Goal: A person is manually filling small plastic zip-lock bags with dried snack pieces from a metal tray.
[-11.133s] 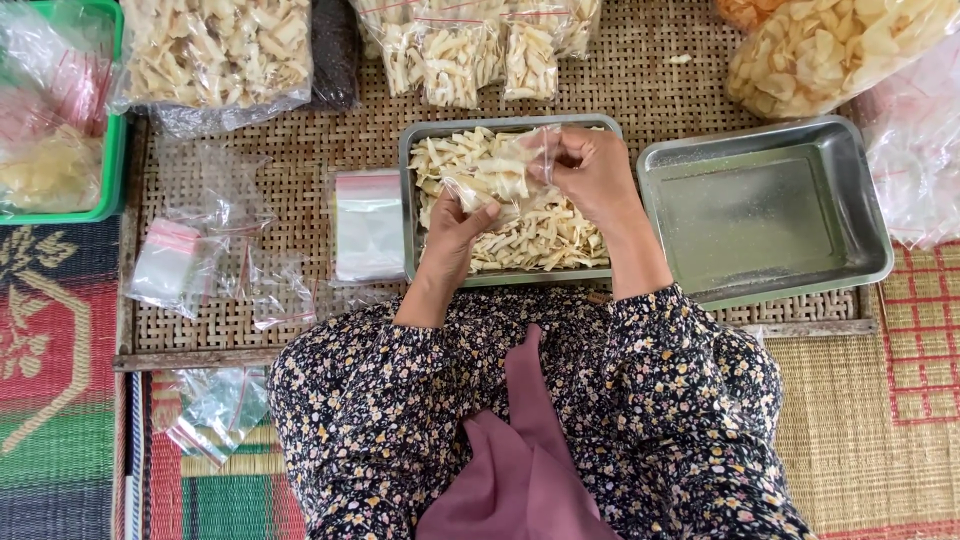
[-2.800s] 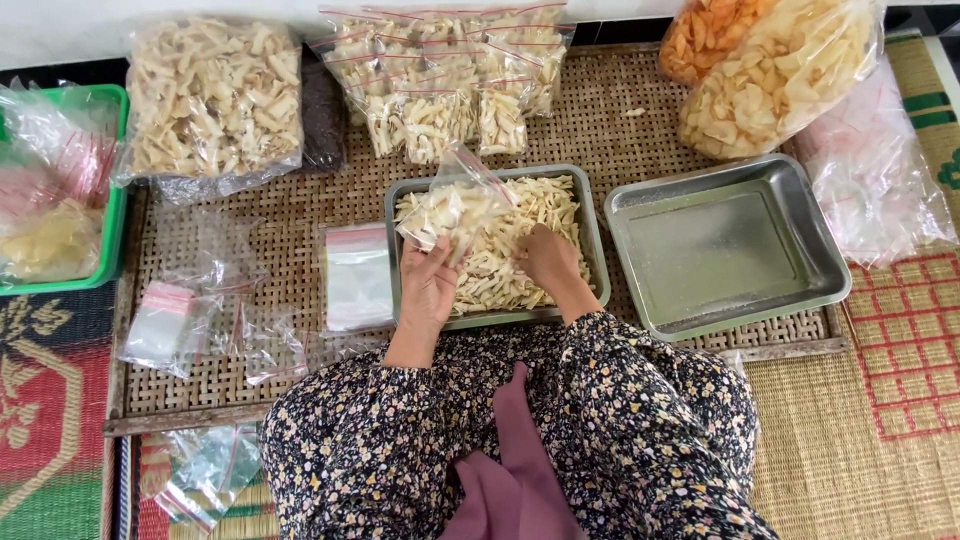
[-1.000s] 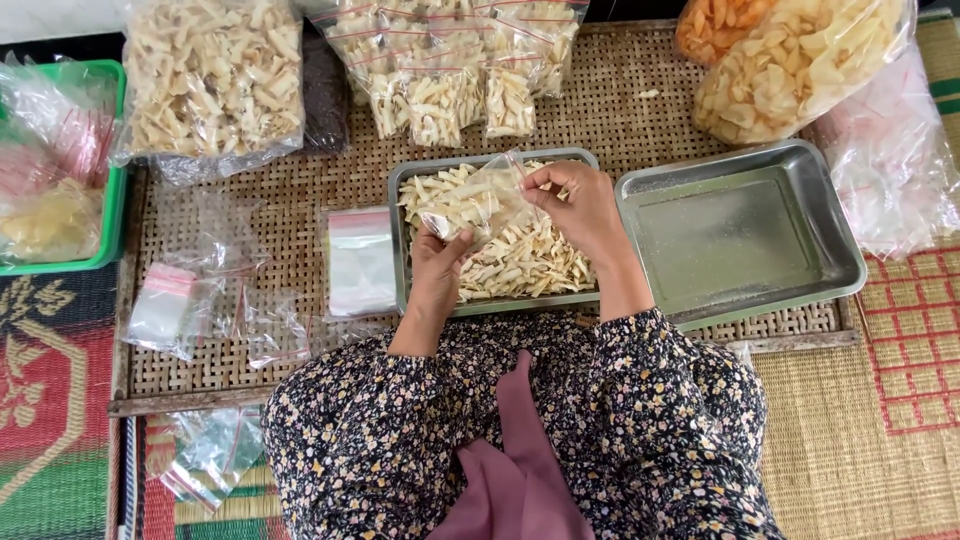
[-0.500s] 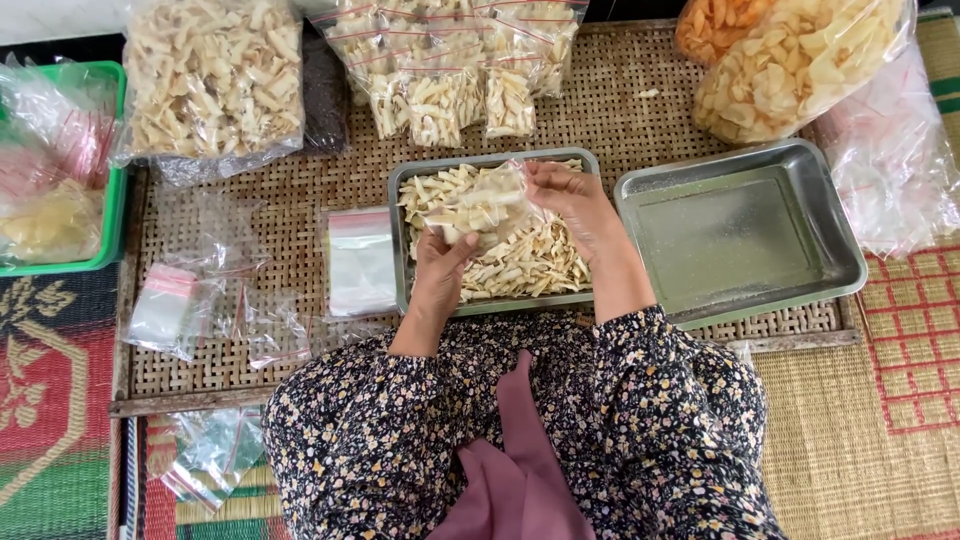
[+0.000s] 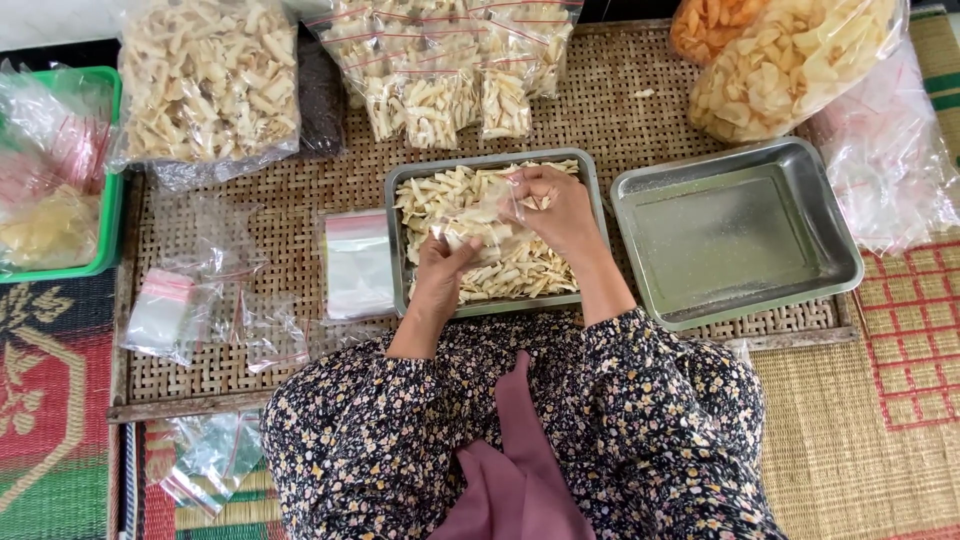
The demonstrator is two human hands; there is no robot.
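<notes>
Sitting over the grey metal tray of pale snack sticks (image 5: 402, 240), a small clear plastic bag (image 5: 478, 212) is held by the left hand (image 5: 440, 272) and pinched by the right hand (image 5: 556, 205). Filled clear bags (image 5: 440, 75) are lined up behind on the woven bamboo mat (image 5: 300, 175).

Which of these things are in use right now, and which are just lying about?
In use: left hand, right hand, small clear bag, tray of pale snack sticks.
Lying about: empty steel tray, stack of empty bags, filled bags, green basket.
</notes>
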